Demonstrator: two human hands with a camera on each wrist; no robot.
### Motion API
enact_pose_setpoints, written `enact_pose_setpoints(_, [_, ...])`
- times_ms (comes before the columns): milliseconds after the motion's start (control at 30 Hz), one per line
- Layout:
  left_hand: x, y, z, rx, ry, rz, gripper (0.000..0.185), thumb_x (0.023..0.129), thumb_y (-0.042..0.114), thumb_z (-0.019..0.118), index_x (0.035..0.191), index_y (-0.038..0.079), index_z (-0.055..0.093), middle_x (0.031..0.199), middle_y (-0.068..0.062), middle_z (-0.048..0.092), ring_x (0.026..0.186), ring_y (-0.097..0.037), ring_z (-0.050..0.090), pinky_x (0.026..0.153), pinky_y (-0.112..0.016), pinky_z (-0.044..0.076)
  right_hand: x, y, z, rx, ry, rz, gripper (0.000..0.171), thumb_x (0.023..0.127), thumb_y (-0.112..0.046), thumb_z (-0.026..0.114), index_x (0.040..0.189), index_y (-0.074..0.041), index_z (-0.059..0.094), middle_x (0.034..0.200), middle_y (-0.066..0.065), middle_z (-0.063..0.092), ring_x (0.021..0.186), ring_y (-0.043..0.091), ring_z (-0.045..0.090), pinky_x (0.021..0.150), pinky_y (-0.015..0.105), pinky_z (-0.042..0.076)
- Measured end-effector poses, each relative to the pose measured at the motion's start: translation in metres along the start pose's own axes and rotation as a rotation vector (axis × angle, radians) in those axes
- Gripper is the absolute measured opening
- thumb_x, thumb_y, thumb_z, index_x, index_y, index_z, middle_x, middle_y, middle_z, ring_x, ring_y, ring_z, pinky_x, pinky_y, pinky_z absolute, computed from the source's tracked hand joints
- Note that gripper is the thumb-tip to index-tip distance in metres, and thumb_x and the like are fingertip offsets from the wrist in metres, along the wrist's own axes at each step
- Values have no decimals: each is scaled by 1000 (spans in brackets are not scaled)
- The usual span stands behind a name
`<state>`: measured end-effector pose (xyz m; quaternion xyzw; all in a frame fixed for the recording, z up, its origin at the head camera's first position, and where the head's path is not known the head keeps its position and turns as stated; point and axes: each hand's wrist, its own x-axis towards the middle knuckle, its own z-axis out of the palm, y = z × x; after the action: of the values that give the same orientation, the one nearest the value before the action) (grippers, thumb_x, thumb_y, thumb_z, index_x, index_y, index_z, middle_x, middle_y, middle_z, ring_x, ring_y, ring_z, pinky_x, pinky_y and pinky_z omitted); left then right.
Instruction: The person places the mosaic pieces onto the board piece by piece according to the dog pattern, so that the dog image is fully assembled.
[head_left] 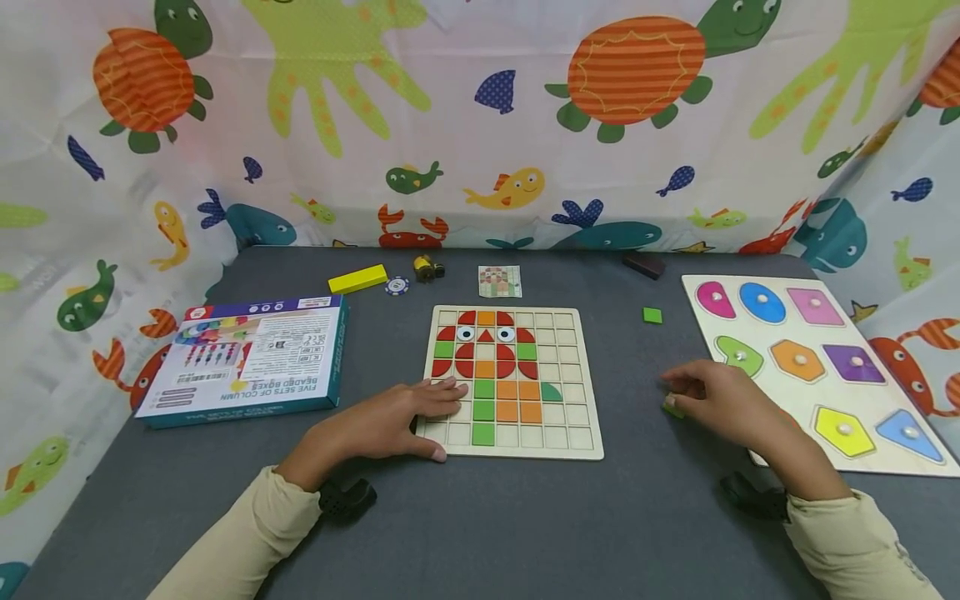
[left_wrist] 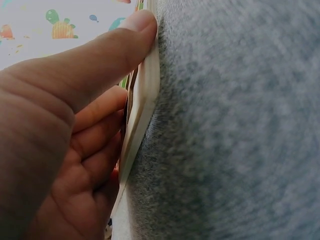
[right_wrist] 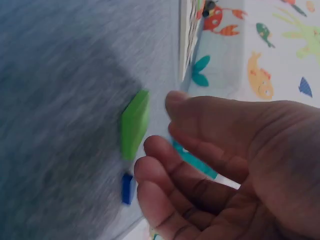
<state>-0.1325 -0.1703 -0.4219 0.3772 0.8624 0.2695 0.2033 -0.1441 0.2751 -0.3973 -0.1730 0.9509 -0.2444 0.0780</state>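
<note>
A wooden grid board [head_left: 585, 417] lies mid-table, with red, green, orange and eye-patterned tiles set in its squares. My left hand [head_left: 405, 417] rests on its lower left corner, the fingers fairly straight over the squares. The left wrist view shows the thumb [left_wrist: 100, 62] along the board's edge. Over at the right, my right hand [head_left: 723, 404] hovers just above a green square tile [right_wrist: 134, 125]. Its fingers are loosely bent, and the right wrist view shows a gap between them and the tile. Another green tile [head_left: 652, 315] lies farther back.
Shape-puzzle board [head_left: 772, 321] at right; boxed set [head_left: 300, 350] at left. Along the back are a yellow block [head_left: 357, 279], a poker chip [head_left: 397, 286], a small yellow-and-black toy [head_left: 426, 267], a picture card [head_left: 499, 282] and a dark block [head_left: 643, 265]. Printed cloth hangs behind.
</note>
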Motion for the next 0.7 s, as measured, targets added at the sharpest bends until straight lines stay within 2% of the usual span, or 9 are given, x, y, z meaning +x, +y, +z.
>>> enact_pose_setpoints(167, [0,-1,0,9,-10,5,73,87,39,73,147,11,44,157,0,29,146,-21,17,112,-51,24,-7,12,0,-17,-23,8,25,83,-4,72,107,5,70,85,1,66,74,16,55,62,30,47])
enact_pose_setpoints(367, [0,-1,-1,32,-33,2,72,88,39,72,148,11,43,157,0,29,146,-21,17,112,-50,23,-7,10,7,-23,-3,-38,19,82,-3,73,101,4,72,82,-1,60,72,15,51,61,30,45])
enact_pose_setpoints(533, [0,-1,0,34,-41,0,72,88,40,71,148,11,42,157,0,28,146,-20,16,113,-49,22,-1,-2,11,-10,23,-128,13,82,1,73,95,-2,74,81,-3,59,71,12,50,60,29,45])
enact_pose_setpoints(700, [0,-1,0,26,-26,16,71,88,41,71,146,10,44,157,0,30,146,-20,17,113,-49,22,9,-18,14,50,-25,-230,13,86,-1,71,95,-9,74,86,-8,64,76,7,55,68,29,51])
